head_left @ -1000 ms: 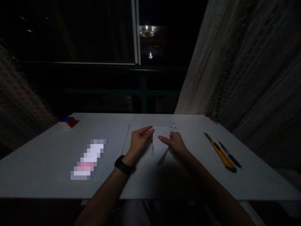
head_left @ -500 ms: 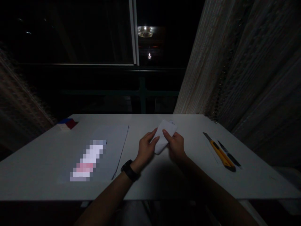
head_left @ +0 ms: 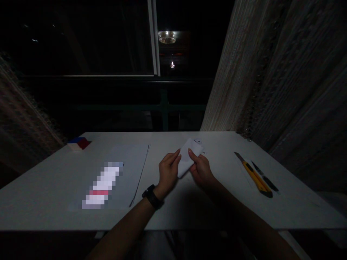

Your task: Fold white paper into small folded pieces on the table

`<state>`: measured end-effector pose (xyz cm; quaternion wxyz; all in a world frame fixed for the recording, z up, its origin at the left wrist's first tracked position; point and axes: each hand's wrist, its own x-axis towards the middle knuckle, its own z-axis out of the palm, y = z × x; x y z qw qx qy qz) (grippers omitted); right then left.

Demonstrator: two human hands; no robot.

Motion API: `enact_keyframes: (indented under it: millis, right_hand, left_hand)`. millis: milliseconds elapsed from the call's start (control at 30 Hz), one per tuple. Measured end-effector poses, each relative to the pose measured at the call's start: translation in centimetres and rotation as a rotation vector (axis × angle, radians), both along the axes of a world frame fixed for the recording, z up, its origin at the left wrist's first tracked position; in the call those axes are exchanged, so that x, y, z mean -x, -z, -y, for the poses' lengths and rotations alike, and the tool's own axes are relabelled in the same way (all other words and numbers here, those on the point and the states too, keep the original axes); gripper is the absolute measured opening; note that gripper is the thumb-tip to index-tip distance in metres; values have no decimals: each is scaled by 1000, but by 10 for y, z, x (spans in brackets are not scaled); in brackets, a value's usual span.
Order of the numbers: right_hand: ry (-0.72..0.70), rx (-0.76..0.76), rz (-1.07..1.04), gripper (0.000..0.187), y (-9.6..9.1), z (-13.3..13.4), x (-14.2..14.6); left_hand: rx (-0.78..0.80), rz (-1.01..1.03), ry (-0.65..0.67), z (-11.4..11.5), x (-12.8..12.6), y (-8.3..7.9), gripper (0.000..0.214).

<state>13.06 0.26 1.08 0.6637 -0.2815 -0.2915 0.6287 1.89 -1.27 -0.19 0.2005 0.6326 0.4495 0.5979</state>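
Observation:
Both hands hold a small folded piece of white paper (head_left: pixel 187 159) above the middle of the table. My left hand (head_left: pixel 169 171) grips its left side, thumb and fingers closed on it, with a black watch (head_left: pixel 152 197) on that wrist. On the right edge, my right hand (head_left: pixel 201 168) pinches the paper with the thumb on top; its other fingers are partly hidden beneath. Dark marks show by the paper's upper right corner, too dim to make out.
On the white table (head_left: pixel 168 216), a yellow box cutter (head_left: pixel 255 176) and a thin dark-bladed knife (head_left: pixel 264 177) lie at right. Paper sheets (head_left: pixel 132 169) at left carry a bright pixelated phone-like shape (head_left: pixel 103 186). A blue, red and white block (head_left: pixel 79 143) sits at the far left; curtains (head_left: pixel 225 72) hang behind.
My left fingers and thumb have drawn closer together along the paper's left edge. The paper has turned slightly, and more dark marks show at its upper right. The view has shifted a little.

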Motion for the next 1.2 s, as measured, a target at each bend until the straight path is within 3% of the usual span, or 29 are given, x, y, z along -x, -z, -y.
enact_keyframes:
  millis: [233, 667, 1200]
  right_hand:
    - [-83, -21, 56, 36, 0, 0, -2]
    - [-41, -16, -1, 29, -5, -2, -9]
    - [156, 40, 58, 29, -4, -10, -17]
  left_hand:
    - [49, 52, 11, 0, 2, 0, 29]
    - [51, -4, -3, 1, 3, 0, 29]
    - [115, 17, 52, 2, 5, -1, 30]
